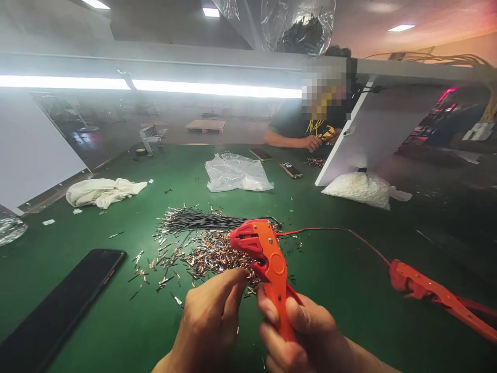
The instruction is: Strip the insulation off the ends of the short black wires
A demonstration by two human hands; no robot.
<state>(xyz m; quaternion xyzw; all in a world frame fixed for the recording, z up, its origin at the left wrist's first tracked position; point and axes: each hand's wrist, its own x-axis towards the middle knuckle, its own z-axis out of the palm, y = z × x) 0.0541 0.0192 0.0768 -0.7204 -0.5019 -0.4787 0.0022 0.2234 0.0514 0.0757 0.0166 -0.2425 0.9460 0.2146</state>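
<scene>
1. Gripping the wire stripper (267, 259): right hand (298, 331) is wrapped round its lower handle, fingers pressed tight, thumb on the near side. Tool stands upright, head above the knuckles.
2. Left hand (212, 316) sits just left of the handle, fingers curled, thumb & forefinger tips drawn together. Can't tell if anything thin is between them.
3. Handling, my read: stripper looks rigid, hard plastic, prob. light enough for one hand. Best hold is low on the handles below the round pivot, clear of the head.
4. Red wire (349, 235) runs from the head off to the right of the fingers. Thin, limp, likely slips unless pinched close to the tool.
5. Just beyond the fingertips: heap of cut wire bits (212, 254), w/ black wires (198, 220) behind it, all on the green table (116, 331).
6. Right of the right hand, well apart: second stripper (435, 292) lying flat. Left of the left hand: dark phone (66, 300).
7. Farther out: white cloth (101, 191), clear plastic bag (236, 173), & a co-worker's hand (312, 142) at the far edge.
</scene>
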